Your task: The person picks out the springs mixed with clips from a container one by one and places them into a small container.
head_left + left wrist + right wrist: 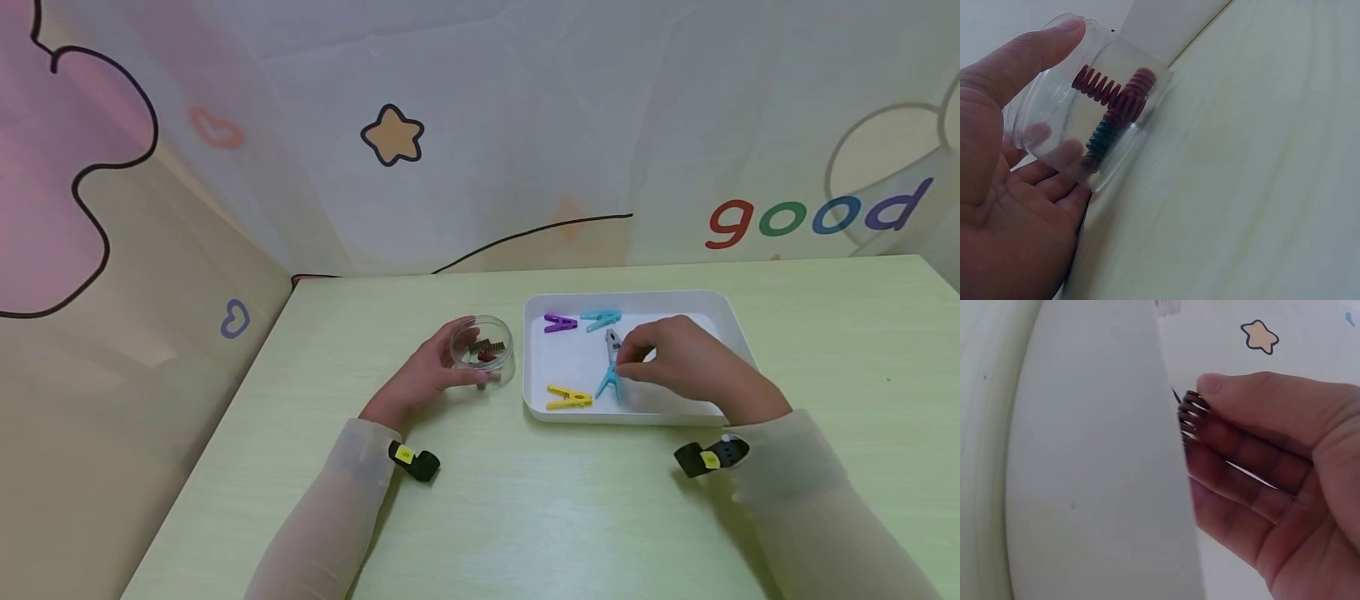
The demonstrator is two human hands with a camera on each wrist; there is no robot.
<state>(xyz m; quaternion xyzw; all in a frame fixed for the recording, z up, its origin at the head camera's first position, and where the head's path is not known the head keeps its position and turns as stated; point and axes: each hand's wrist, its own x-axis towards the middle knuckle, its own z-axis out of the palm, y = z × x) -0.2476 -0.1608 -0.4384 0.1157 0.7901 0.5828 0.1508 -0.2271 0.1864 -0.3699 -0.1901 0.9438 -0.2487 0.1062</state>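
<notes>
A clear round jar (507,367) stands on the table, and my left hand (432,367) holds it with thumb and fingers around its side. Several red and dark coil springs (1125,106) lie in the jar. Over the white tray (536,392), my right hand (686,364) pinches a dark brown coil spring (1192,412) between thumb and fingers. The tray wall hides part of that spring in the right wrist view. Close to the right fingertips lie a light blue clothespin (611,382) and a silver nail clipper (612,342).
In the tray are also a purple clothespin (560,323), another light blue clothespin (601,319) and a yellow clothespin (569,397). The tray stands just right of the jar on the pale table (525,500). A printed cloth (510,125) hangs behind the table.
</notes>
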